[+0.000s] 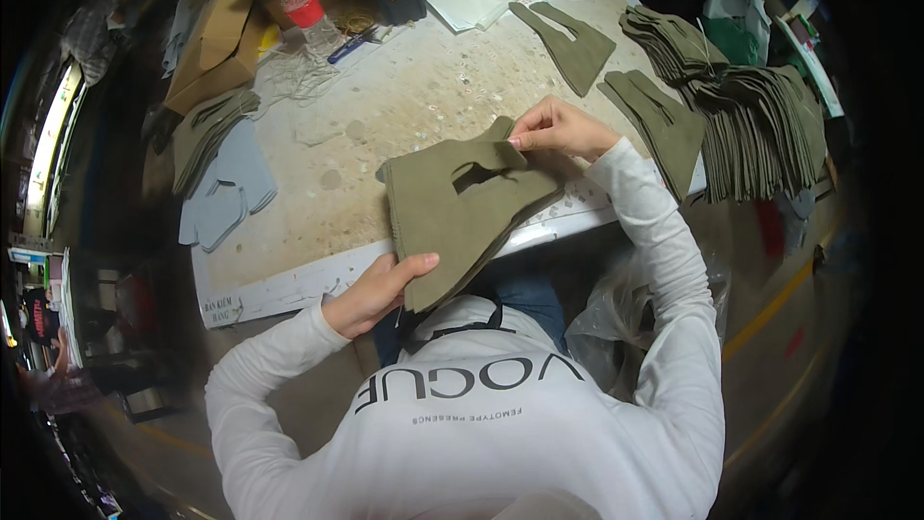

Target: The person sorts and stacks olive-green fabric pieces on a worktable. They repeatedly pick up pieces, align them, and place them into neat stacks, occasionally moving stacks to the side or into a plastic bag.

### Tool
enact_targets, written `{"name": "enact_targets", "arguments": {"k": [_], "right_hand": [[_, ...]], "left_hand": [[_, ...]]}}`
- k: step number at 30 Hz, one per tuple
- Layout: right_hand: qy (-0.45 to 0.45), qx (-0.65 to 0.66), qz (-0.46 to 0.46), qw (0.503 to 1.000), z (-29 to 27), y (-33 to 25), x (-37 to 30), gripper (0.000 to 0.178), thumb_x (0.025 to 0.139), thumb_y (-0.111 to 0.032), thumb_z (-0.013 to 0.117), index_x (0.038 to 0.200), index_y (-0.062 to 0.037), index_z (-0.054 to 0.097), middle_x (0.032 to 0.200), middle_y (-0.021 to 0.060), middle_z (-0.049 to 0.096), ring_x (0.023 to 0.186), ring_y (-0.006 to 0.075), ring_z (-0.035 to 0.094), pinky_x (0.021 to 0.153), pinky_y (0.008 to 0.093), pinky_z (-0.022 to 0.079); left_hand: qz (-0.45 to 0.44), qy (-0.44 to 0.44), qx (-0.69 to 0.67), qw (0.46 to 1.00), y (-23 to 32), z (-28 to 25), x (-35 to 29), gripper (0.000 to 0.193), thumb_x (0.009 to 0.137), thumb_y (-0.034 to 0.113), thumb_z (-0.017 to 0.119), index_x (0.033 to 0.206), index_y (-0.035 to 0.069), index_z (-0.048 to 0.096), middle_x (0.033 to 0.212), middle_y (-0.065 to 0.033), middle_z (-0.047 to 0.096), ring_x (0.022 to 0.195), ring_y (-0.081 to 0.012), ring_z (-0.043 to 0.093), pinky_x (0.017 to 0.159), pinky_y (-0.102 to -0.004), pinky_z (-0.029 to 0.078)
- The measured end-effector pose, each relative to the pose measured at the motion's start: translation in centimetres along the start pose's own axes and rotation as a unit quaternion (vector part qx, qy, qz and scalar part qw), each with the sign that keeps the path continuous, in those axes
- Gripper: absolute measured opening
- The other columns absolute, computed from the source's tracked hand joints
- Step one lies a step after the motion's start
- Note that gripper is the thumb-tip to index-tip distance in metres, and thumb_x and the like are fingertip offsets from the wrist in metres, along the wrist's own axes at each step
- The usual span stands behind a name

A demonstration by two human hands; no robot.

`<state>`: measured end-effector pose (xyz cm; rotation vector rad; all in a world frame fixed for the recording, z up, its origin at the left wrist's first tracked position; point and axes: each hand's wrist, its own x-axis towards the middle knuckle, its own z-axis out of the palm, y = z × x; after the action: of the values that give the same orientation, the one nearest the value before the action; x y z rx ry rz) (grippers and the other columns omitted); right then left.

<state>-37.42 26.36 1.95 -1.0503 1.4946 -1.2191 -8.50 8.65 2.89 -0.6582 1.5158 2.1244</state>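
Fabric stack [428,207] spans the hands at the near edge of the table [322,173] — long axis running near-left to far-right. The left hand [373,297] clamps its near-left corner, thumb uppermost; the right hand [564,130] pinches its far-right forked end.

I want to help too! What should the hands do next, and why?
Perhaps the right hand should gently lift the fabric strip it pinches: the left hand grips the near corner of the olive fabric stack, so the rest may not slip.
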Motion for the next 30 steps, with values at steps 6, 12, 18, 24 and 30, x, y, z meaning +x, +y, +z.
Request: {"name": "enact_targets", "arguments": {"k": [6, 12, 18, 24, 30], "right_hand": [[0.023, -0.239, -0.023, 0.970, -0.2, -6.1, 1.9, 0.021, 0.087, -0.023, 0.072, 0.083, -0.0021, 0.075, 0.074, 0.0013, 0.071, 0.069, 0.0057, 0.058, 0.068, 0.0221, 0.046], [0.025, -0.262, 0.006, 0.965, -1.1, -6.6, 1.6, 0.020, 0.089, -0.021, 0.070, 0.083, -0.0016, 0.073, 0.073, 0.0001, 0.069, 0.068, 0.0052, 0.057, 0.065, 0.0219, 0.045], [-0.003, -0.200, -0.026, 0.979, -0.2, -4.4, 2.9, 0.027, 0.091, -0.026, 0.068, 0.078, -0.0023, 0.070, 0.068, -0.0014, 0.066, 0.065, 0.0051, 0.054, 0.064, 0.0248, 0.044], [0.135, -0.213, -0.101, 0.962, 2.2, -9.3, 3.9, 0.033, 0.092, -0.029, 0.066, 0.073, -0.0019, 0.067, 0.060, -0.0003, 0.060, 0.059, 0.0035, 0.053, 0.054, 0.0238, 0.043], [0.087, -0.401, -0.189, 0.892, 10.2, -10.3, 4.6, 0.028, 0.080, -0.032, 0.071, 0.075, -0.0043, 0.069, 0.067, 0.0183, 0.063, 0.065, 0.0375, 0.063, 0.061, 0.0430, 0.051]], "left_hand": [[0.036, 0.034, -0.070, 0.996, 1.3, 2.5, 4.4, 0.055, 0.096, 0.040, 0.055, 0.132, 0.000, 0.048, 0.127, -0.0104, 0.057, 0.113, -0.0176, 0.056, 0.098, -0.0323, 0.044], [0.357, 0.184, 0.464, 0.790, -1.2, -0.7, 5.4, 0.050, 0.097, 0.039, 0.055, 0.116, -0.006, 0.058, 0.101, -0.0228, 0.061, 0.092, -0.0335, 0.060, 0.083, -0.0377, 0.049], [0.246, 0.182, 0.351, 0.885, 1.4, -7.9, 1.7, 0.021, 0.090, 0.019, 0.065, 0.092, -0.001, 0.069, 0.081, -0.0090, 0.064, 0.065, -0.0226, 0.061, 0.064, -0.0306, 0.050], [0.399, 0.207, 0.418, 0.789, 4.2, -2.7, 2.6, 0.011, 0.085, 0.012, 0.068, 0.087, 0.002, 0.071, 0.089, -0.0107, 0.064, 0.072, -0.0228, 0.063, 0.066, -0.0327, 0.050], [0.591, 0.166, 0.372, 0.697, 4.6, -1.1, 6.5, 0.009, 0.083, 0.008, 0.069, 0.085, 0.001, 0.065, 0.103, -0.0149, 0.061, 0.087, -0.0295, 0.061, 0.077, -0.0369, 0.049]]}}
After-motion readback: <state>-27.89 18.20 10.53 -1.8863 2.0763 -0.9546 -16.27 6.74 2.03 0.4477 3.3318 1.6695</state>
